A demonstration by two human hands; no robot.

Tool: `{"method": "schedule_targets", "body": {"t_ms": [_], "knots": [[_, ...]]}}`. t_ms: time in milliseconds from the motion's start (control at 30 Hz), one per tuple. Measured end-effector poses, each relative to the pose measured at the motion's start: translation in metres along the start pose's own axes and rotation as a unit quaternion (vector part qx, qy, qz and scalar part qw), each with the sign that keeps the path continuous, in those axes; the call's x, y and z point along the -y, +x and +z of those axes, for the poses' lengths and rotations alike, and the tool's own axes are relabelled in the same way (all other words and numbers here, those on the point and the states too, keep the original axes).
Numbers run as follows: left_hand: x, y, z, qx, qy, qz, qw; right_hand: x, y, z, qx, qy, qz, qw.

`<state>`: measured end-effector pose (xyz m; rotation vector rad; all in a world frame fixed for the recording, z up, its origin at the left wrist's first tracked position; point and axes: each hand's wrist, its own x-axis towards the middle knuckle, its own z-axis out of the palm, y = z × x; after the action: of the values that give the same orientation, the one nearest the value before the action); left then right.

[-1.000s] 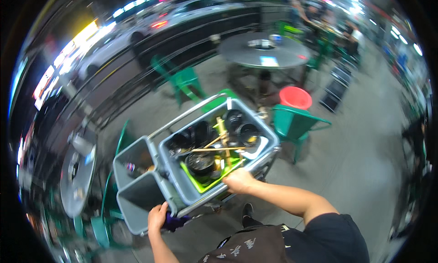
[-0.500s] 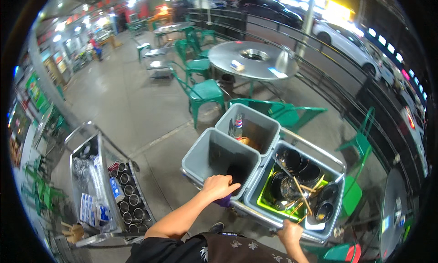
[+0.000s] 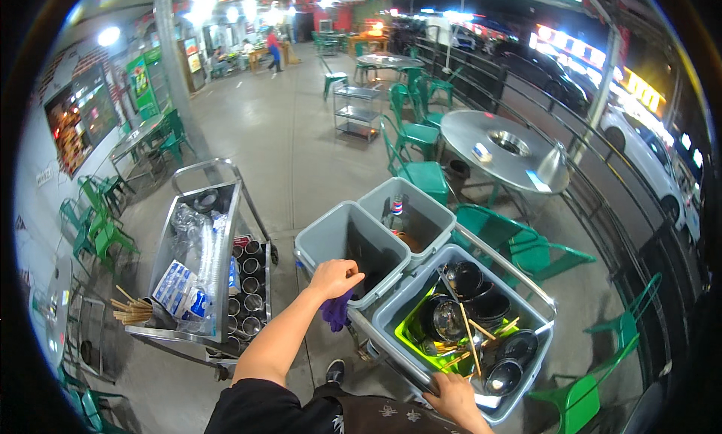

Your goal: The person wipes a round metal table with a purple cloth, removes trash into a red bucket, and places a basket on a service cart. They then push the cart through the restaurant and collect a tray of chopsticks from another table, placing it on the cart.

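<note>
My left hand is curled on the near rim of a grey bin, with a purple cloth hanging just below it. A second grey bin holding a bottle stands behind that one. To their right, a grey-blue tub holds black bowls, chopsticks and a lime-green container. My right hand grips the metal bar of the cart carrying them, at the tub's near side.
Another steel cart with packets, chopsticks and several cups stands at left. Green chairs surround a round steel table ahead right, beside a railing. A steel shelf trolley, a pillar and a walking person are farther off.
The view has swung left from facing the railing to looking along the walkway. The cart under my hands turned too, and the second cart came into view at left.
</note>
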<state>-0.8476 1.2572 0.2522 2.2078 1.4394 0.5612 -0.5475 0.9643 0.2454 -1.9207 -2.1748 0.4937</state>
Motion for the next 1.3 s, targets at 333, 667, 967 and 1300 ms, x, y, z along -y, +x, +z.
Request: {"method": "schedule_targets", "body": {"t_ms": [333, 667, 967, 1300], "knots": [[0.128, 0.109, -0.063, -0.077, 0.005, 0.05, 0.996, 0.055, 0.118, 0.027, 0.102, -0.037, 0.149, 0.983], [0.233, 0.051, -0.028, -0.3, -0.15, -0.102, 0.937, 0.138, 0.312, 0.056, 0.046, -0.016, 0.153, 0.987], [0.271, 0.039, -0.02, -0.04, -0.347, -0.155, 0.924, 0.159, 0.47, 0.057, 0.044, 0.064, 0.111, 0.991], [0.306, 0.223, -0.036, -0.151, -0.174, 0.041, 0.972, 0.153, 0.613, 0.131, -0.065, 0.107, 0.093, 0.988]]}}
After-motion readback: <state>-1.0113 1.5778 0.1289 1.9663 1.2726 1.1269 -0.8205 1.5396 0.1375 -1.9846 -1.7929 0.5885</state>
